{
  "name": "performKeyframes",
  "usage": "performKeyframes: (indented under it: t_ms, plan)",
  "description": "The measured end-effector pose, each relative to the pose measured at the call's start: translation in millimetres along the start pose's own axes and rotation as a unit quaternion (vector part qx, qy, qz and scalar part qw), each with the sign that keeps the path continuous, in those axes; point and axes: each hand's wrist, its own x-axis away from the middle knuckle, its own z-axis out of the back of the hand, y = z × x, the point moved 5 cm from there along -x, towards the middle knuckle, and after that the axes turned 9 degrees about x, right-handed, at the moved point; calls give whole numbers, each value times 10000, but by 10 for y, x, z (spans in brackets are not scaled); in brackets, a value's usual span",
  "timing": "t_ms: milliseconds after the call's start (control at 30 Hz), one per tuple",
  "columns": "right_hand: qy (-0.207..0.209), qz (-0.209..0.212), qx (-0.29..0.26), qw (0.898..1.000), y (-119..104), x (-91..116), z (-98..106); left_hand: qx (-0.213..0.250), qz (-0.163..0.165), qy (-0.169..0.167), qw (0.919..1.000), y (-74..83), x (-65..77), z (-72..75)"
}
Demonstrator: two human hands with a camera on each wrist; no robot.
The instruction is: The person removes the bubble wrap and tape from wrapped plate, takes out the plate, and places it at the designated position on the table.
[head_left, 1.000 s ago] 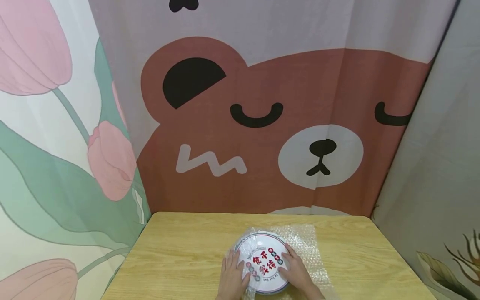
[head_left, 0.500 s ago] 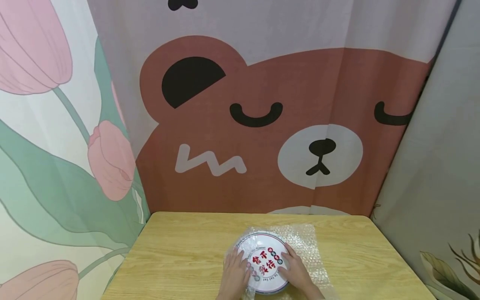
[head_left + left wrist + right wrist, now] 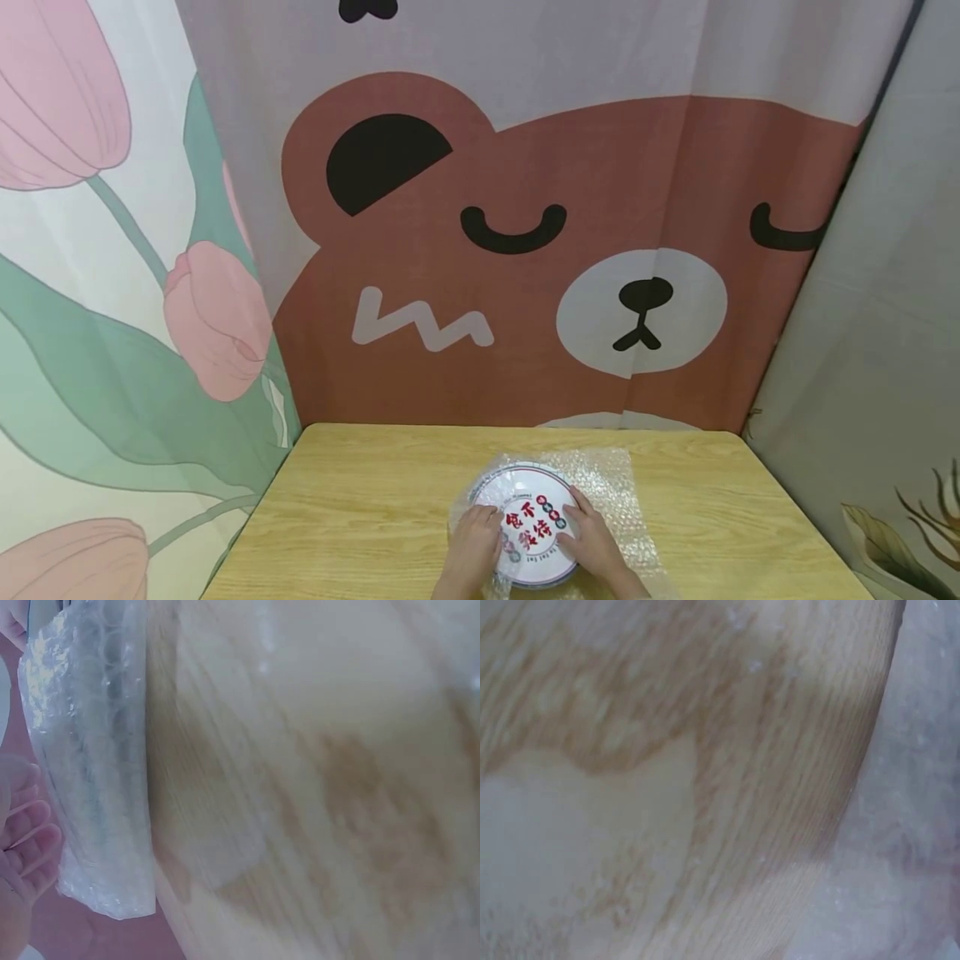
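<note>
In the head view, a round white plate (image 3: 536,562) with red characters and a dark-lined rim lies face up on bubble wrap (image 3: 615,492). A flap of the wrap covers its left part. My left hand (image 3: 470,546) is at the plate's left side, its fingers bent onto the flap. On the other side my right hand (image 3: 596,540) grips the plate, thumb on its face and fingers at the right rim. The left wrist view shows the bubble wrap (image 3: 97,772) close up, with curled fingers (image 3: 34,829) beside it.
All of this rests on a wood-grain table (image 3: 360,508), at its near side. Behind the table hangs a curtain (image 3: 420,375) with a bear print. A tulip-print curtain (image 3: 142,383) is on the left and a pale curtain (image 3: 862,350) on the right.
My left hand's fingers were spread over the wrapped left part of the plate; they have drawn together and bent, moving slightly right. The right hand and plate look unchanged.
</note>
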Motion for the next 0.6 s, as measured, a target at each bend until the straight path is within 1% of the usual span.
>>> performKeyframes:
  t_ms: [100, 167, 300, 400, 600]
  plan:
    - [-7, 10, 1, 10000, -2, -4, -2, -152, -143, -27, 9998, 11, -21, -8]
    - [-21, -8, -3, 10000, 6, -5, -8, -187, -171, -151, 9996, 16, -40, -20]
    - [-68, -23, 19, 10000, 8, -6, -18, -199, -67, -628, 9978, 17, -80, -56]
    - [-78, -20, 17, 10000, 6, -2, -15, -338, 33, -1004, 9944, 16, -103, -86]
    - [-28, 2, -19, 10000, 10, -3, -12, -814, 156, -1644, 9829, 25, -132, -158]
